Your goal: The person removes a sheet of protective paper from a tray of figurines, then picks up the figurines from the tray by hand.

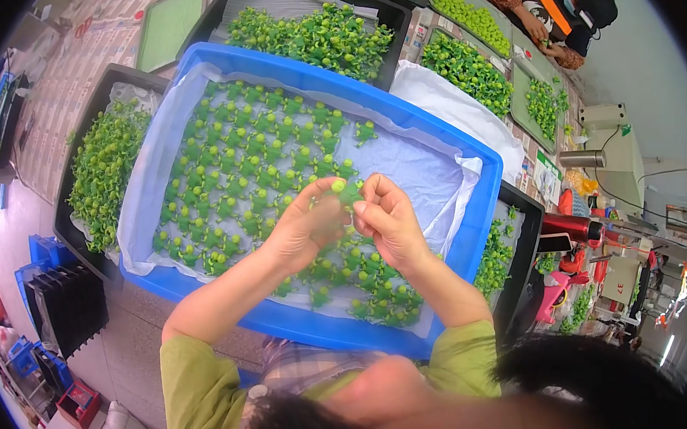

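Both hands meet over the middle of a blue tub (484, 225), fingers pinched narrow. The left hand (304, 223) and the right hand (391, 222) hold a small green piece (351, 192) between their fingertips; a round, pale yellow-green ball (338, 186) sits at its left end, close to the left fingertips. How firmly each hand grips it, I cannot tell.

The tub has a white liner (434, 185) that rises over its inner walls. On the liner lie many green pieces (236, 137), each with a pale ball, spaced in loose rows from 7 o'clock round to 12 o'clock. They sit closer together at 5 o'clock, and the liner is bare at 2 o'clock.

Around the tub, a black tray (391, 65) at 12 o'clock holds a heap of similar pieces (313, 39). Another heap (109, 168) fills the tray at 9 o'clock, and more pieces (495, 255) lie in a tray at 3 o'clock. A flat green tray (170, 30) is on the worktop (88, 73) at 11 o'clock. A crumpled white sheet (442, 89) lies at 1 o'clock, with a co-worker's hands (541, 35) farther out that way.
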The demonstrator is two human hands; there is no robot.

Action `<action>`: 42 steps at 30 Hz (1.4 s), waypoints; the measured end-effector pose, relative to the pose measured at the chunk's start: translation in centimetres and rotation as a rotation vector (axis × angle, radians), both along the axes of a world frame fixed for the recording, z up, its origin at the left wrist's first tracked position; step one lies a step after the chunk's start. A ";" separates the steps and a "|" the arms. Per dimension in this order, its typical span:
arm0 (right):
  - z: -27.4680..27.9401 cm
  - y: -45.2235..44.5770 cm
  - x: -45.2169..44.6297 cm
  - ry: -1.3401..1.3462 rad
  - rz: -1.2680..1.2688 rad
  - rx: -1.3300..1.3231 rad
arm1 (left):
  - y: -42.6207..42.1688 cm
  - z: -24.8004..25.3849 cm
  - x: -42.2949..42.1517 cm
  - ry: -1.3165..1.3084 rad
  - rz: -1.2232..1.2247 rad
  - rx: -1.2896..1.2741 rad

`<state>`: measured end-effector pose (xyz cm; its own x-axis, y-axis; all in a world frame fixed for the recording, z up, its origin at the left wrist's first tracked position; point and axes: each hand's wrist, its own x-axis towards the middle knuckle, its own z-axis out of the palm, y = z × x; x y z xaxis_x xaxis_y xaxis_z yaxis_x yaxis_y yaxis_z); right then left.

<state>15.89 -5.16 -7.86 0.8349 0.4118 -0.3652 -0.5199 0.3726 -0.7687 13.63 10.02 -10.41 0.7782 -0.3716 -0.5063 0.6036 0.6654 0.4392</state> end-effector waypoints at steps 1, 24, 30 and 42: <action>0.0 0.1 0.0 -0.013 -0.008 0.003 | 0.1 0.1 0.0 0.001 0.000 -0.009; 0.6 -0.3 -0.2 -0.037 0.010 -0.045 | 0.3 -0.7 0.2 0.027 -0.046 -0.197; -0.7 -0.8 0.4 -0.268 -0.011 -0.235 | 0.2 -0.5 0.2 0.101 -0.021 -0.197; -1.5 1.9 -0.8 -0.254 0.081 -0.119 | 0.1 -0.7 0.1 -0.003 -0.081 -0.043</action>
<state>15.04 -3.23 -9.41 0.8721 0.4474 -0.1982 -0.3292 0.2368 -0.9141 13.77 10.16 -11.07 0.7464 -0.4546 -0.4860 0.6547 0.6328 0.4135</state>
